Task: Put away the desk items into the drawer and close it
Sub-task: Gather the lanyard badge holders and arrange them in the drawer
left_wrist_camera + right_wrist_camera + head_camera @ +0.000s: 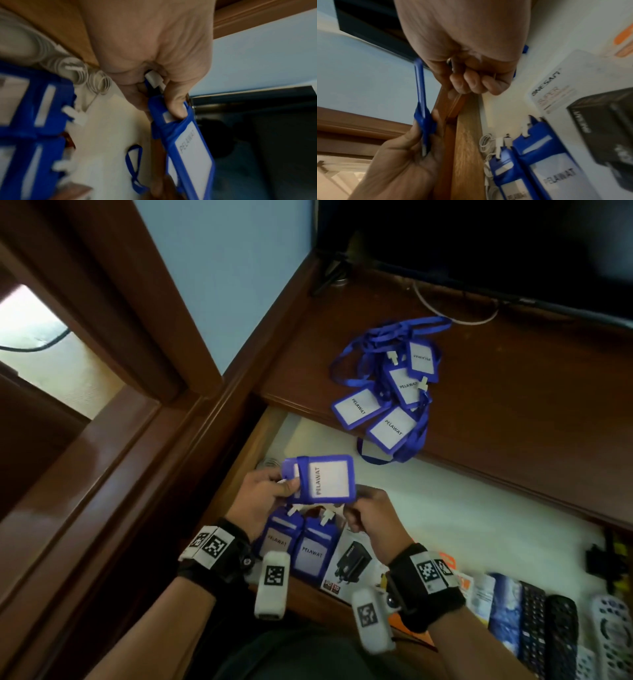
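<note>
A blue badge holder [325, 479] [193, 155] [421, 94] with a white "PELAWAT" card hangs above the open drawer [445, 508]. My left hand [263, 494] [154, 54] pinches its clip end, thumb on top. My right hand [370, 511] [471, 54] meets the opposite lower corner; three of its fingers are curled into the palm, and the pinch itself is hidden. Two more badge holders [313, 553] [556, 173] lie side by side in the drawer's near left corner. A pile of badges with blue lanyards [390, 405] sits on the desk top, with one loop hanging over the edge.
In the drawer are a white charger box [352, 559], a coiled white cable [82, 75], orange packets and several remotes [561, 631] at the right. A dark screen [479, 241] stands at the back of the desk. A wooden door frame runs along the left.
</note>
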`<control>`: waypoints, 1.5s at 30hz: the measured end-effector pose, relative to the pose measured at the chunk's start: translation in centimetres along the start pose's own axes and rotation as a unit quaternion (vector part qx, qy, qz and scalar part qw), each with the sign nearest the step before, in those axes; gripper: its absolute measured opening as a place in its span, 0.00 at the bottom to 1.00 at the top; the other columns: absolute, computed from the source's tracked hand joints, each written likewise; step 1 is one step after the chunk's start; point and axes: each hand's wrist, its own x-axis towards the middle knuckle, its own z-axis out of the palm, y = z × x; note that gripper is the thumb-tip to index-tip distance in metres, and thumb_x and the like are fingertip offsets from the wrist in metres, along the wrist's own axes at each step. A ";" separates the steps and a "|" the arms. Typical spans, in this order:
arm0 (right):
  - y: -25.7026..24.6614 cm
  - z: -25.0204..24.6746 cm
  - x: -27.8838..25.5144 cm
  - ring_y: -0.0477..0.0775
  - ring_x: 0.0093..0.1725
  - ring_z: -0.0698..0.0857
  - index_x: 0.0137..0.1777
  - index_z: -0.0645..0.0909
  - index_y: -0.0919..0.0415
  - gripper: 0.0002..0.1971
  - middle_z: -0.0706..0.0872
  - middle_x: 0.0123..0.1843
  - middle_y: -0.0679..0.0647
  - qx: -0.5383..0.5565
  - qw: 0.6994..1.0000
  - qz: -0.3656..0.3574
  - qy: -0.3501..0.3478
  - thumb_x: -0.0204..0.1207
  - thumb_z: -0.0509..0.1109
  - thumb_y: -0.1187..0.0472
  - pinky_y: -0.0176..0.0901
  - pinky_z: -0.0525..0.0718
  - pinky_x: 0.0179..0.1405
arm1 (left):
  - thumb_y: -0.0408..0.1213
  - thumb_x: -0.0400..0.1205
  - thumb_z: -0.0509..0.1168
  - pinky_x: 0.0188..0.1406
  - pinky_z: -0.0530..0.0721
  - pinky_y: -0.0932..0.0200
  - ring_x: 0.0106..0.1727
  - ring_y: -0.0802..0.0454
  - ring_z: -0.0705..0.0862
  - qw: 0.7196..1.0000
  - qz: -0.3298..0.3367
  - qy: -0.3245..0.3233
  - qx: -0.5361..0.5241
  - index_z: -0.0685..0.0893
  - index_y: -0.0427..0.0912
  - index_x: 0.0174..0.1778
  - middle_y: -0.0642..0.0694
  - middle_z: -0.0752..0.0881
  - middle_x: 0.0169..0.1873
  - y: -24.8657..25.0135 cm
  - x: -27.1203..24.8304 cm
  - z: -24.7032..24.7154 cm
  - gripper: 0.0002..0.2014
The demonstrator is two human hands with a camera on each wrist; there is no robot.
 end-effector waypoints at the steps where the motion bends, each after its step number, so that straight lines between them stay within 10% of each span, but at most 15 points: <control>1: 0.3 -0.5 0.2 0.49 0.22 0.65 0.38 0.81 0.67 0.10 0.69 0.22 0.54 0.004 1.000 0.006 0.013 0.80 0.61 0.71 0.37 0.63 0.22 | 0.28 0.78 0.68 0.50 0.87 0.43 0.49 0.37 0.90 0.999 -0.011 0.014 0.029 0.87 0.36 0.49 0.36 0.91 0.45 -0.3 0.6 -0.7 0.06; 5: 0.4 -2.6 1.3 0.49 0.20 0.65 0.35 0.81 0.69 0.10 0.69 0.19 0.52 -0.017 0.998 0.001 0.068 0.78 0.66 0.68 0.40 0.63 0.23 | 0.31 0.76 0.73 0.44 0.85 0.54 0.44 0.42 0.89 0.943 0.047 0.001 0.329 0.88 0.36 0.39 0.40 0.90 0.40 -0.8 2.5 -2.4 0.03; 10: -1.3 -4.7 4.2 0.49 0.24 0.69 0.30 0.82 0.64 0.11 0.73 0.21 0.49 -0.089 0.980 -0.065 0.167 0.74 0.69 0.67 0.40 0.66 0.27 | 0.38 0.74 0.73 0.34 0.77 0.61 0.40 0.51 0.83 0.740 0.063 -0.144 0.654 0.83 0.41 0.31 0.49 0.84 0.35 0.5 3.5 -1.8 0.08; 14: -3.3 -5.7 6.8 0.52 0.46 0.79 0.43 0.85 0.64 0.02 0.81 0.44 0.52 -0.305 0.890 -0.219 0.260 0.73 0.72 0.65 0.39 0.75 0.48 | 0.39 0.78 0.66 0.46 0.85 0.49 0.47 0.42 0.85 0.610 0.057 -0.185 0.768 0.73 0.41 0.29 0.39 0.85 0.44 0.9 4.1 -0.5 0.13; 19: -3.3 -5.3 8.9 0.63 0.78 0.60 0.74 0.70 0.60 0.35 0.63 0.80 0.59 -0.466 0.833 -0.166 0.249 0.69 0.75 0.47 0.59 0.65 0.73 | 0.39 0.80 0.63 0.52 0.85 0.47 0.53 0.42 0.84 0.524 0.068 -0.189 0.828 0.81 0.39 0.48 0.39 0.84 0.53 -0.1 4.2 0.7 0.07; 23: -2.3 -5.2 9.4 0.60 0.84 0.52 0.82 0.58 0.58 0.41 0.53 0.85 0.55 -0.539 0.799 -0.133 0.231 0.73 0.70 0.43 0.63 0.57 0.78 | 0.37 0.80 0.64 0.45 0.80 0.51 0.55 0.41 0.83 0.497 0.080 -0.186 0.844 0.82 0.37 0.53 0.39 0.84 0.54 -0.7 4.2 1.7 0.10; 29: -2.6 -4.5 9.8 0.65 0.77 0.65 0.75 0.69 0.63 0.31 0.67 0.80 0.60 -0.548 0.775 -0.146 0.279 0.71 0.72 0.60 0.66 0.66 0.71 | 0.37 0.81 0.64 0.50 0.81 0.52 0.57 0.44 0.84 0.474 0.056 -0.170 0.862 0.82 0.38 0.56 0.42 0.85 0.56 -1.5 4.8 1.0 0.10; 45: -2.5 -6.5 6.9 0.60 0.68 0.79 0.65 0.77 0.59 0.25 0.82 0.67 0.56 -0.514 0.780 -0.203 0.293 0.67 0.72 0.70 0.64 0.68 0.71 | 0.43 0.75 0.70 0.50 0.82 0.50 0.58 0.44 0.82 0.579 0.087 -0.099 0.804 0.78 0.45 0.59 0.45 0.80 0.59 -2.2 4.8 -1.0 0.18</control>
